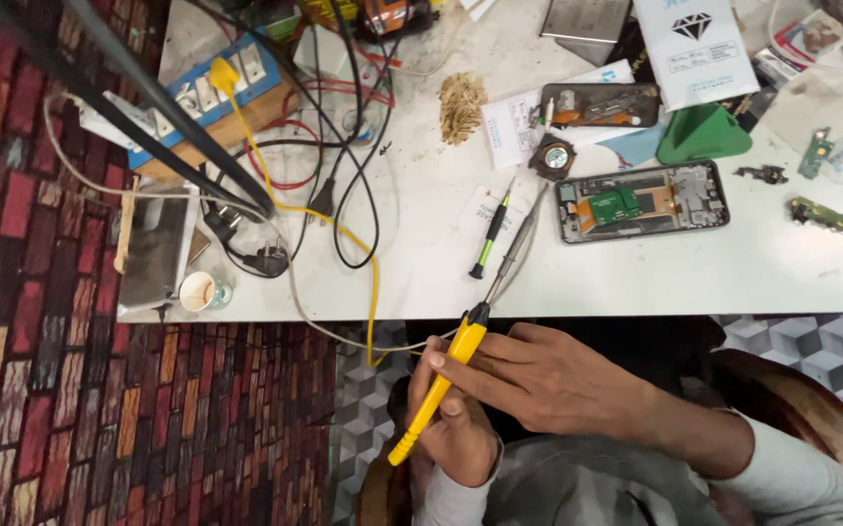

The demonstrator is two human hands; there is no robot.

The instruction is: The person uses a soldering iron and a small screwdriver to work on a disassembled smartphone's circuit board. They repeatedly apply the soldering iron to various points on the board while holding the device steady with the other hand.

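Both your hands are wrapped around the yellow soldering iron (pixel 441 380): left hand (pixel 460 429) gripping underneath, right hand (pixel 538 375) curled over top, tip probably resting near the white table (pixel 636 278) edge.

White surface (pixel 421 185) carried an opened phone (pixel 642 202), green stand (pixel 702 135), small screwdriver (pixel 491 237), blue switchboard (pixel 212 93), tangled cables (pixel 343 166), circuit board (pixel 828 217), paper cup (pixel 197 290).

Both hands, left hand (pixel 460 429) and right hand (pixel 538 375), grip a yellow soldering iron (pixel 441 385) near the white table (pixel 636 278). An opened phone (pixel 641 202) lies farther right.
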